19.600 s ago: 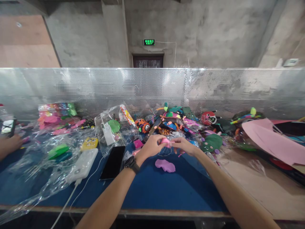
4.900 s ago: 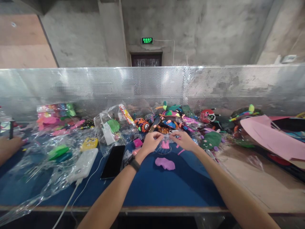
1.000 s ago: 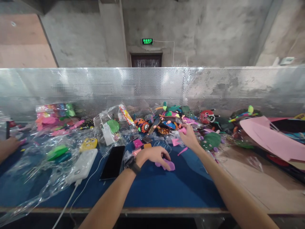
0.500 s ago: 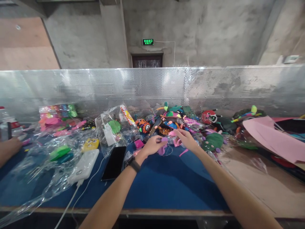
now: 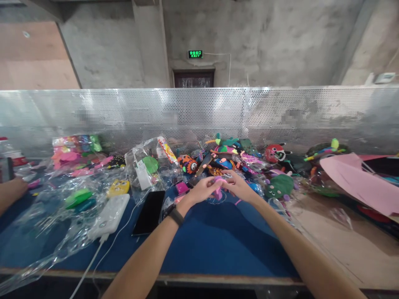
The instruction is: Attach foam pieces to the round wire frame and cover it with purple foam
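Observation:
My left hand (image 5: pixel 203 189), with a dark band on its wrist, is closed around a soft purple piece (image 5: pixel 219 193) that looks like modelling clay. Fingers bent, my right hand (image 5: pixel 239 185) meets it from the other side and pinches pink clay (image 5: pixel 220 181) against the purple. The fingertips partly hide where the two colours join. Just under the hands, a clear round rim (image 5: pixel 215 202) lies on the blue mat (image 5: pixel 224 241). To the left of my left hand is a small magenta packet (image 5: pixel 181 187).
Colourful clay figures (image 5: pixel 224 160) are heaped behind my hands. A black phone (image 5: pixel 149 212), a white power bank (image 5: pixel 109 216) with cable and clear plastic wrap (image 5: pixel 59 220) lie left. Pink sheets (image 5: pixel 358 178) stand right. Another person's hand (image 5: pixel 14 193) shows at far left.
My right hand has moved in towards my left, bringing the pink clay from the heap's edge onto the purple piece. The left hand has hardly moved.

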The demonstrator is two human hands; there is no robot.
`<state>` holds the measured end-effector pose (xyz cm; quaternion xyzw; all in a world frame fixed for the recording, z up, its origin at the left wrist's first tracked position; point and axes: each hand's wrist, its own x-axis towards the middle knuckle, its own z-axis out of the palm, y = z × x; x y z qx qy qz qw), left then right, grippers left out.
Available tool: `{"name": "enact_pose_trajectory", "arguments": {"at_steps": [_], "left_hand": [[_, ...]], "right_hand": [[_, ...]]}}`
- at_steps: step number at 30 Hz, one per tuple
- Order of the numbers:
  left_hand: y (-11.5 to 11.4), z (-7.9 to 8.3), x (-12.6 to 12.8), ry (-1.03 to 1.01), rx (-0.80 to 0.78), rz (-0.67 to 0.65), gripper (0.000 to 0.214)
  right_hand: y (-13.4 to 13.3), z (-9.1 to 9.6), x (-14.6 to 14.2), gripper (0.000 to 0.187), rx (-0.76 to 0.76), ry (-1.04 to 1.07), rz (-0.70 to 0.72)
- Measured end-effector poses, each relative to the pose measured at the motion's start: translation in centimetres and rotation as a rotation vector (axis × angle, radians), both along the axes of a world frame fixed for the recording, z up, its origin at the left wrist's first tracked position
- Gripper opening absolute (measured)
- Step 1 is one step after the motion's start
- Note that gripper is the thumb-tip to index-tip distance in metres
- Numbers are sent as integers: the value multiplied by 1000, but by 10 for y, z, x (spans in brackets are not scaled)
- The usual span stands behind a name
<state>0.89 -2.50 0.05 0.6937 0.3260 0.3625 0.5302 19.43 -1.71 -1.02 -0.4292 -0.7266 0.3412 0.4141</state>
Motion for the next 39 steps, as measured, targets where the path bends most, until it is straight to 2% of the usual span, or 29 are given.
{"name": "enact_pose_trajectory", "arguments": {"at_steps": [4,8,12,16,19,22,24,26,30,34,36,39], "left_hand": [[-2,1,-1,-34,62,-39,62],[2,0,-5,-36,103,-27,60],[10,-6,-7,-31,183,45,51],[16,-11,-5,-78,84,89,45],[13,-8,-3,-138,4,56,41],[8,-2,-3,-198,-32,-27,51],[6,0,-4,-186,34,-100,61],[6,-2,-5,-146,144,-118,65],[8,-8,-5,-55,278,23,56],[8,-7,-7,68,359,200,44],[8,-6,-8,132,459,288,38],[8,-4,-7,172,599,352,33]], "right_hand": [[3,-2,2,47,-67,-27,76],[-2,4,-1,39,21,-46,137],[-8,8,-4,38,166,-121,41],[-8,7,-5,31,293,-158,-28],[-4,6,-1,25,333,-167,-65],[1,4,5,24,387,-155,-141],[5,2,9,24,403,-145,-164],[8,-1,12,26,380,-155,-134],[3,-7,9,46,319,-240,-3],[-7,-6,4,65,240,-293,66],[-8,-5,1,64,199,-292,60],[-5,-5,-2,47,169,-256,14]]}}
